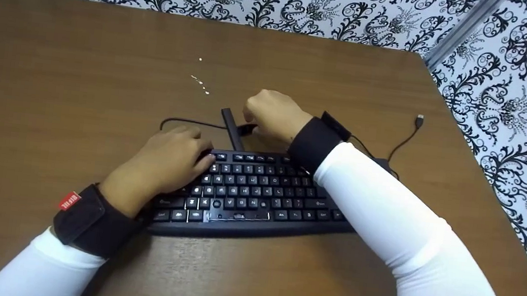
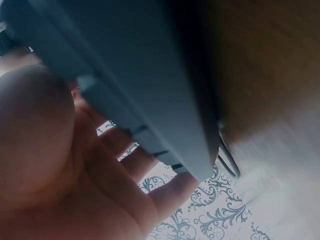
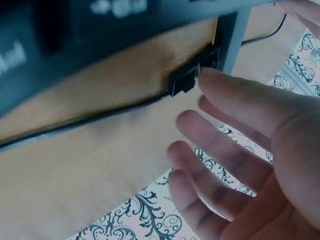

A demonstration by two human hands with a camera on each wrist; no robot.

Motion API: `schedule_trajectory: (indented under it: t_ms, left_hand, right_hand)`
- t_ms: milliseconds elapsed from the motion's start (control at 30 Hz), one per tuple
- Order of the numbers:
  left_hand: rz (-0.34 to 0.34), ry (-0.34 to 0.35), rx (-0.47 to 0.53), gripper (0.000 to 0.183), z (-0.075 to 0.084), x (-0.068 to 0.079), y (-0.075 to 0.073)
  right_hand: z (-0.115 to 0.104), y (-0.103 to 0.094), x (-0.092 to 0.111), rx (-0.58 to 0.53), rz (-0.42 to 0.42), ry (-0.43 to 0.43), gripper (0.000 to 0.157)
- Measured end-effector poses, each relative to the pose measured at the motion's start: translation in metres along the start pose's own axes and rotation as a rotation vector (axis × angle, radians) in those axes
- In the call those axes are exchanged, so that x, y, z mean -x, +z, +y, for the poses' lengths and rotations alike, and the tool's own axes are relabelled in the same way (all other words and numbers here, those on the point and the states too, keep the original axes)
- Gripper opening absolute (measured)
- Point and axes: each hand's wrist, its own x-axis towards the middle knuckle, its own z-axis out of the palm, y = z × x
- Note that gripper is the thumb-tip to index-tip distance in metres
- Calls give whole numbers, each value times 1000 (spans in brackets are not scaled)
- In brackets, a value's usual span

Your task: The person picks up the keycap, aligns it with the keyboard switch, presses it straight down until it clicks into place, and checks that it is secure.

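Observation:
A black keyboard (image 1: 248, 196) is in front of me on the brown table, its keys facing up. My left hand (image 1: 163, 156) grips its left end, the thumb over the top keys; in the left wrist view the fingers (image 2: 172, 192) reach along the keyboard's edge (image 2: 150, 90). Behind the keyboard, my right hand (image 1: 274, 114) is beside a flat dark bar (image 1: 231, 127) that sticks out from the back. In the right wrist view, its thumb tip (image 3: 210, 75) is right at a small black rectangular piece (image 3: 182, 82) on the cable; the other fingers are loosely bent.
The thin black cable (image 1: 192, 121) runs behind the keyboard and ends at the right in a USB plug (image 1: 419, 121). A few white marks (image 1: 201, 84) show on the tabletop (image 1: 78, 72). Black-and-white patterned wall covering (image 1: 309, 4) borders the table's back and right.

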Motion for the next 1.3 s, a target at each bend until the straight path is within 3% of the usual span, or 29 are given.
schedule_trajectory:
  t_ms: [300,467,1000,1300]
  left_hand:
    - [3,1,6,33,0,-1,0]
    - [6,10,9,32,1,-1,0]
    - [15,0,12,32,1,0,-2]
    - [-14,-25,22,36,0,-2,1]
  right_hand:
    - [-2,1,-2,34,-16,-16,4]
    - [-4,5,-3,58,-25,-19,10]
    - [-5,6,-6,74,12,-49,6]
    - [-1,11,-6,85,42,-71,8]
